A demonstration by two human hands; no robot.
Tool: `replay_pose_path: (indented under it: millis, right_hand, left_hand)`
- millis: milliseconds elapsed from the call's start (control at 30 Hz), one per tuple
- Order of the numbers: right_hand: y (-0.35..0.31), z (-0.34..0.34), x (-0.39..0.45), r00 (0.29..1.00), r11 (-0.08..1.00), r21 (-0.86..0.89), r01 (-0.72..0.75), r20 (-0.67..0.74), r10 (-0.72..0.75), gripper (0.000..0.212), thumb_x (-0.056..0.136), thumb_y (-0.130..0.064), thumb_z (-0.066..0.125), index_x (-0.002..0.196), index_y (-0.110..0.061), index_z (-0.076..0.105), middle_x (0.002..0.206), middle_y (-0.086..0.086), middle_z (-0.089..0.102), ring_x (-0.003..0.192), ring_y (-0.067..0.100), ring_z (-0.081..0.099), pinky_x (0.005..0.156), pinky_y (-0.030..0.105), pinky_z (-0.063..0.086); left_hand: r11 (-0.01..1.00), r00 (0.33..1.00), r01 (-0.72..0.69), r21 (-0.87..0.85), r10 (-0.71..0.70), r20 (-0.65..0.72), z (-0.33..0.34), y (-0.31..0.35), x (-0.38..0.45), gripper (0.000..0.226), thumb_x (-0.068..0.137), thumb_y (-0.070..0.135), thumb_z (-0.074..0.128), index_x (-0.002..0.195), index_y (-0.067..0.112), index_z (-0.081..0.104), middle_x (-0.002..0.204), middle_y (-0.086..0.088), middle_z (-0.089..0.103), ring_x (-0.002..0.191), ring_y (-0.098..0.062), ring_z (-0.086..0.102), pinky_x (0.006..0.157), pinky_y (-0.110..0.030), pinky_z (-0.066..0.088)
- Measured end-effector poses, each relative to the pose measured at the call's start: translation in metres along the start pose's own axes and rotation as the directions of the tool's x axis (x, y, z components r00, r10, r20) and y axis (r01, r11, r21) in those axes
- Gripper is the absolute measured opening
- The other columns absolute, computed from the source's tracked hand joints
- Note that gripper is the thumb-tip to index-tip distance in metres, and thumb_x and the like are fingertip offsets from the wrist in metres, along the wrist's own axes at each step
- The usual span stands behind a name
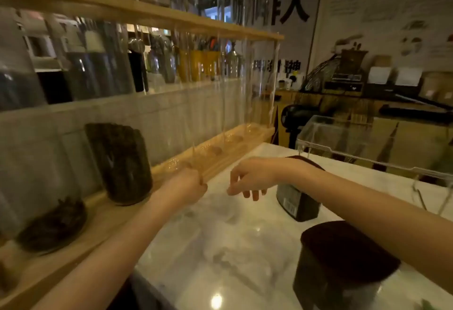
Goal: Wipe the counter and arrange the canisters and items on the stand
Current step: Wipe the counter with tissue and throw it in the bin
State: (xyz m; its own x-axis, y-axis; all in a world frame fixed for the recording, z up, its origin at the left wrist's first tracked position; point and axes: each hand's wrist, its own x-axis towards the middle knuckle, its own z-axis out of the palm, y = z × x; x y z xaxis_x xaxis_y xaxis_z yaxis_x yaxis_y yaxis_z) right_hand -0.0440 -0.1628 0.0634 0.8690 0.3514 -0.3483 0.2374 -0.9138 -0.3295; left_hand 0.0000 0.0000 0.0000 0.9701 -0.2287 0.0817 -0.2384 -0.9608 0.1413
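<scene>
The room is dim and warm-lit, a café-like space whose pale back wall [291,39] carries large black painted characters [269,5], with a white poster of botanical drawings [382,10] just to its right. Below the poster a wooden back counter [343,103] holds a dark machine [343,76], white boxes [394,75] and brown cartons [436,84], and a black chair [294,116] stands in front of it. A ceiling light shows as a bright glare spot [217,301] on polished marble
</scene>
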Motion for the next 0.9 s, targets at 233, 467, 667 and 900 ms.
replay_pose_path:
  millis: [233,467,667,900]
  right_hand:
    - [-0.013,0.046,0.025,0.938,0.985,-0.127,-0.119,0.311,0.154,0.045,0.082,-0.037,0.063,0.105,0.000,0.050,0.087,0.011,0.053,0.071,0.033,0.062,0.063,0.038,0.055]
    - [-0.018,0.069,0.033,0.901,0.964,-0.219,-0.148,0.372,0.223,0.050,0.073,-0.025,0.075,0.107,0.006,0.053,0.098,0.026,0.065,0.068,0.038,0.065,0.049,0.035,0.057]
    - [-0.020,0.069,0.031,0.940,0.982,-0.183,-0.039,0.326,0.098,0.034,0.074,-0.001,0.067,0.106,0.006,0.059,0.106,0.025,0.065,0.053,0.026,0.062,0.037,0.023,0.054]
    - [-0.014,0.043,0.011,0.996,0.997,-0.025,0.076,0.038,-0.075,0.024,0.078,0.001,0.061,0.101,-0.005,0.060,0.101,0.017,0.066,0.062,0.029,0.067,0.059,0.035,0.059]
  left_hand:
    - [0.986,0.986,-0.163,0.022,0.162,0.041,0.032,-0.034,-0.018,0.029,0.088,0.025,0.046,0.109,0.013,0.062,0.118,-0.007,0.062,0.103,-0.023,0.057,0.089,-0.036,0.048]
    - [0.980,0.979,-0.197,-0.017,0.197,0.048,0.040,-0.032,-0.034,0.049,0.088,0.016,0.049,0.135,0.019,0.037,0.131,-0.013,0.049,0.117,-0.030,0.047,0.093,-0.039,0.044]
    - [0.945,0.960,-0.278,-0.175,0.280,-0.012,0.049,-0.027,-0.038,0.035,0.086,0.011,0.044,0.118,0.018,0.058,0.128,-0.013,0.052,0.112,-0.034,0.051,0.091,-0.043,0.045]
    - [0.946,0.953,-0.300,-0.124,0.302,0.000,0.028,-0.018,-0.045,0.021,0.078,0.010,0.058,0.094,0.003,0.069,0.100,-0.018,0.065,0.091,-0.033,0.059,0.074,-0.033,0.043]
